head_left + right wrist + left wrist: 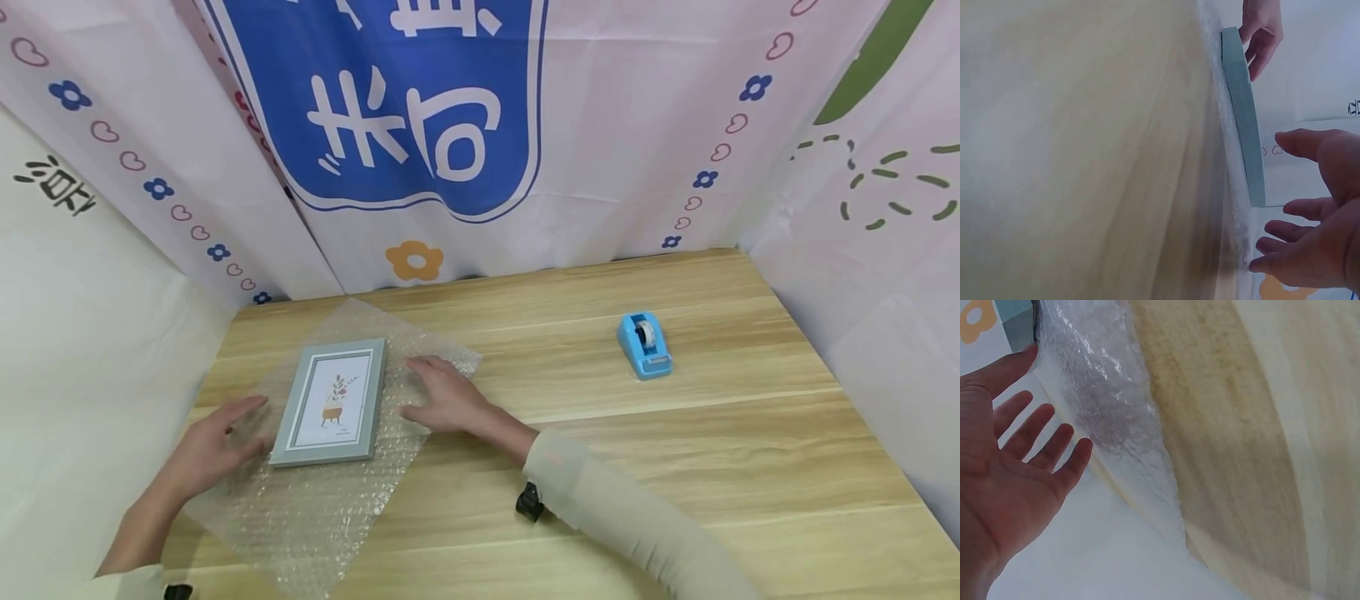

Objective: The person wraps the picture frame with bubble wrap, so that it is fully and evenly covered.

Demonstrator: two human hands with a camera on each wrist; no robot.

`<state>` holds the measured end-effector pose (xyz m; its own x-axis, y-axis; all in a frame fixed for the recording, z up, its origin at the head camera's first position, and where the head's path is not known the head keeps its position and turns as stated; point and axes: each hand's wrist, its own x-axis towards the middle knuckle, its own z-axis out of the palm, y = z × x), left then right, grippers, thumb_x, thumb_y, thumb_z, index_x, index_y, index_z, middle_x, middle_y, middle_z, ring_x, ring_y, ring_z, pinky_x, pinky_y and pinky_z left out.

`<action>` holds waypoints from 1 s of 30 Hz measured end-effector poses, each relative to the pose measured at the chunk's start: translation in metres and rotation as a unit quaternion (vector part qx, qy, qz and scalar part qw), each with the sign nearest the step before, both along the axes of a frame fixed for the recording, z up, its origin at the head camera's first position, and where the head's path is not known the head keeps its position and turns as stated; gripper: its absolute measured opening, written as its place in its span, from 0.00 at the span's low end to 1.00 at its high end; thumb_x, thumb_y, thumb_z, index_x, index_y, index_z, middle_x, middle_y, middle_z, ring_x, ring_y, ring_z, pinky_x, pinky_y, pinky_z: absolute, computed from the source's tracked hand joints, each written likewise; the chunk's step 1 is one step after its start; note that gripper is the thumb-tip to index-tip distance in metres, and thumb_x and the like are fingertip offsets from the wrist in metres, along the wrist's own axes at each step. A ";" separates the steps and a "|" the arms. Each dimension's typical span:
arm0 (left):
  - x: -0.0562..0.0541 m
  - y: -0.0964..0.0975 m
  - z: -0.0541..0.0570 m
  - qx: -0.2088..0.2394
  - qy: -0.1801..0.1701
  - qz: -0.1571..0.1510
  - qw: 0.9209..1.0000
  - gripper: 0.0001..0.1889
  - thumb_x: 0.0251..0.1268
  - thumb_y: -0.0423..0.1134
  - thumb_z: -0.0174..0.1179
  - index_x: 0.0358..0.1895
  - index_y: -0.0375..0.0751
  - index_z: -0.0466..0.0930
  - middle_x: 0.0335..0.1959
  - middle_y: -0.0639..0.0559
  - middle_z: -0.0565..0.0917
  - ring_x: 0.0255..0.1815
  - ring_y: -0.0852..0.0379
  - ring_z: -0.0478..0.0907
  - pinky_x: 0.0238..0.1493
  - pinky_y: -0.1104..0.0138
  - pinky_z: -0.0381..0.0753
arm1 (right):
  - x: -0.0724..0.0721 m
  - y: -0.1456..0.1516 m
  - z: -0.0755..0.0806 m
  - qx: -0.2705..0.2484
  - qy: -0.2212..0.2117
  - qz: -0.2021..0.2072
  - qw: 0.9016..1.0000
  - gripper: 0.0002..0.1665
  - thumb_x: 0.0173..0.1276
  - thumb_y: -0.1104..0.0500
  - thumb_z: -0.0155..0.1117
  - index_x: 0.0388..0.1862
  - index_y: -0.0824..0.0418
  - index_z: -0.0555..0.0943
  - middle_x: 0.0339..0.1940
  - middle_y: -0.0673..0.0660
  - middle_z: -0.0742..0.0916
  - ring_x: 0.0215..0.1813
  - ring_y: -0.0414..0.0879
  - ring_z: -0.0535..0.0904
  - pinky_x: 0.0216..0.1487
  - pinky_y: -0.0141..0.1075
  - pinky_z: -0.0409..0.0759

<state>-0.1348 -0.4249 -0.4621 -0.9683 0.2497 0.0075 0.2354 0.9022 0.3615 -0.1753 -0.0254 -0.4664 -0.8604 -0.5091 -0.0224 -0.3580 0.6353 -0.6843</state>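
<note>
A picture frame (330, 400) with a pale grey-green border and a plant drawing lies face up on a sheet of clear bubble wrap (322, 517), which is turned diagonally on the table. At the frame's left side is my left hand (206, 454), fingers apart and loosely bent, holding nothing. In the left wrist view, the thumb of that hand (1010, 494) overlaps the frame's corner (1017, 325). My right hand (446, 396) hovers to the right of the frame over the wrap, thumb and fingers spread. The right wrist view shows a gap between the right hand (1322, 237) and the frame's edge (1244, 119).
A blue tape dispenser (637, 358) with a roll in it stands on the right half of the wooden table (675, 467). Printed cloth (600, 150) hangs behind the table's back edge, and pale sheets enclose the left and right sides.
</note>
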 end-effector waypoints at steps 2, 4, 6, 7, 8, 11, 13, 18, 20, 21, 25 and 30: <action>-0.001 0.000 -0.002 -0.008 -0.006 -0.007 1.000 0.34 0.63 0.37 0.76 0.70 0.27 0.77 0.69 0.22 0.78 0.66 0.18 0.76 0.60 0.29 0.79 | -0.001 0.001 0.000 0.023 -0.003 0.010 1.000 0.47 0.69 0.50 0.75 0.83 0.60 0.69 0.85 0.62 0.72 0.86 0.57 0.66 0.86 0.49 0.65; -0.002 0.001 -0.003 -0.018 -0.003 -0.015 1.000 0.31 0.62 0.37 0.77 0.67 0.26 0.80 0.67 0.23 0.79 0.66 0.18 0.76 0.61 0.29 0.77 | -0.001 0.003 0.000 0.046 -0.003 0.020 0.999 0.45 0.68 0.51 0.76 0.81 0.61 0.72 0.84 0.63 0.72 0.86 0.58 0.65 0.86 0.49 0.66; -0.002 0.002 -0.004 -0.025 0.001 -0.024 0.999 0.29 0.62 0.37 0.77 0.64 0.26 0.82 0.65 0.23 0.81 0.66 0.19 0.76 0.62 0.29 0.75 | -0.001 0.004 0.001 0.065 -0.003 0.026 0.998 0.41 0.68 0.52 0.77 0.78 0.61 0.76 0.84 0.63 0.72 0.86 0.58 0.65 0.85 0.49 0.67; -0.003 0.003 -0.004 -0.027 -0.001 -0.027 0.999 0.28 0.61 0.36 0.77 0.63 0.25 0.82 0.65 0.23 0.81 0.66 0.19 0.76 0.63 0.29 0.75 | -0.002 0.004 0.001 0.071 -0.002 0.026 0.997 0.40 0.68 0.51 0.77 0.76 0.61 0.77 0.84 0.63 0.72 0.86 0.58 0.65 0.85 0.48 0.67; -0.003 0.004 -0.004 -0.029 0.003 -0.030 0.999 0.28 0.61 0.36 0.77 0.62 0.25 0.83 0.65 0.24 0.81 0.65 0.19 0.76 0.62 0.29 0.75 | -0.002 0.004 0.001 0.077 0.001 0.025 0.997 0.39 0.68 0.50 0.76 0.75 0.61 0.78 0.83 0.63 0.73 0.86 0.58 0.65 0.85 0.48 0.68; -0.003 0.007 -0.004 -0.032 0.005 -0.035 0.999 0.26 0.61 0.34 0.76 0.61 0.24 0.84 0.64 0.23 0.81 0.65 0.19 0.76 0.62 0.30 0.76 | -0.002 0.004 0.000 0.086 0.005 0.019 0.996 0.37 0.69 0.48 0.76 0.73 0.60 0.81 0.83 0.62 0.73 0.85 0.57 0.65 0.84 0.47 0.69; -0.004 0.008 -0.005 -0.034 0.008 -0.038 0.999 0.26 0.61 0.34 0.76 0.60 0.24 0.84 0.64 0.23 0.81 0.65 0.19 0.77 0.61 0.30 0.76 | -0.002 0.005 -0.001 0.088 0.009 0.017 0.996 0.36 0.68 0.48 0.76 0.72 0.60 0.81 0.83 0.62 0.74 0.85 0.57 0.66 0.84 0.47 0.69; -0.004 0.010 -0.008 -0.032 0.047 -0.058 0.997 0.24 0.57 0.32 0.78 0.57 0.26 0.87 0.60 0.25 0.83 0.61 0.21 0.80 0.58 0.31 0.79 | 0.000 0.009 -0.001 0.087 0.013 0.016 0.996 0.35 0.68 0.49 0.76 0.72 0.59 0.82 0.83 0.61 0.74 0.85 0.57 0.67 0.82 0.47 0.72; -0.005 0.012 -0.009 -0.032 0.064 -0.068 0.995 0.23 0.56 0.31 0.79 0.55 0.27 0.88 0.59 0.26 0.85 0.59 0.23 0.82 0.56 0.32 0.80 | 0.000 0.012 -0.002 0.084 0.010 0.013 0.996 0.35 0.68 0.49 0.76 0.72 0.59 0.82 0.83 0.60 0.74 0.85 0.57 0.67 0.82 0.47 0.72; -0.005 0.014 -0.009 -0.031 0.068 -0.072 0.995 0.23 0.55 0.31 0.79 0.55 0.27 0.88 0.58 0.26 0.85 0.58 0.23 0.82 0.56 0.32 0.80 | 0.001 0.014 -0.002 0.083 0.009 0.011 0.996 0.35 0.68 0.49 0.76 0.72 0.59 0.82 0.83 0.60 0.74 0.85 0.56 0.67 0.82 0.47 0.72; -0.005 0.020 -0.008 -0.029 0.077 -0.080 0.993 0.23 0.54 0.31 0.80 0.54 0.28 0.89 0.57 0.27 0.85 0.58 0.24 0.83 0.55 0.33 0.81 | 0.002 0.020 -0.002 0.076 0.007 0.002 0.997 0.35 0.68 0.50 0.77 0.71 0.58 0.82 0.83 0.60 0.74 0.85 0.56 0.66 0.82 0.49 0.73; -0.007 0.028 -0.008 -0.021 0.078 -0.089 0.993 0.23 0.54 0.31 0.80 0.55 0.29 0.88 0.58 0.28 0.85 0.58 0.25 0.83 0.55 0.33 0.81 | 0.003 0.028 -0.003 0.078 0.013 -0.005 0.997 0.34 0.68 0.51 0.77 0.71 0.58 0.83 0.83 0.60 0.75 0.85 0.57 0.66 0.81 0.50 0.73</action>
